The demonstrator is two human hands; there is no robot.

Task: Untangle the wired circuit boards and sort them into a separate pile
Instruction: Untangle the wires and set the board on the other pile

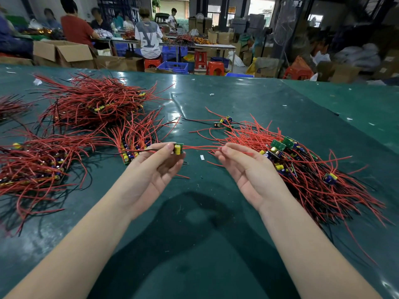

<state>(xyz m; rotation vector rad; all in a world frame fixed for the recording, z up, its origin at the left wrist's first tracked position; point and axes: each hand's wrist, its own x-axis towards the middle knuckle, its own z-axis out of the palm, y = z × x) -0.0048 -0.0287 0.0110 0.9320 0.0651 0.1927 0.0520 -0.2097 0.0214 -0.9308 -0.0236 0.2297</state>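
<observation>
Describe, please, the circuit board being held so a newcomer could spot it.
On the green table, between the red wire piles, the left hand pinches one small circuit board. Unlike its neighbours, it is lifted clear, showing a yellow capacitor.

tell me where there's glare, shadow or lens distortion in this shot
Head view: overhead lights glare off the green table cover; a soft dark shadow pools between the forearms; the wide-angle lens bows the table's far edge; the background workers are blurred, the held circuit board sharp.
</observation>
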